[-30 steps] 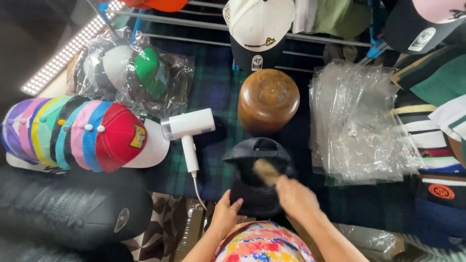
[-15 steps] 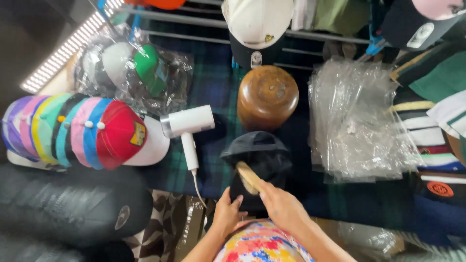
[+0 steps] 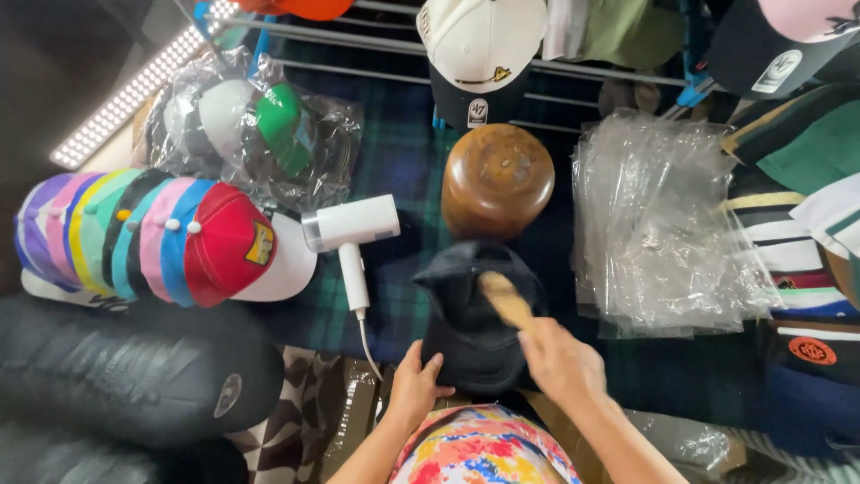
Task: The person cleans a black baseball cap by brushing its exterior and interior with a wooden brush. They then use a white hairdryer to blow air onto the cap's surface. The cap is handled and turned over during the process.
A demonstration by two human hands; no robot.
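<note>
Brushing was under way: the left hand gripped the dark cap lying below the wooden block, while the right hand clasped a wooden brush against its crown.

A dark green and blue plaid cloth covered the counter, which was crowded on every side. Along the far edge ran a white wire rack with caps hanging on it, among them a white cap with a dark brim. A bright strip light slanted across the upper left corner and was the only lamp in view. On the left lay a nested row of coloured caps, ending in a red one, and behind it a clear bag of caps. A stack of clear plastic bags lay on the right, beside folded striped fabric. Near the lower left, black padded rolls rested next to a checkered surface.
</note>
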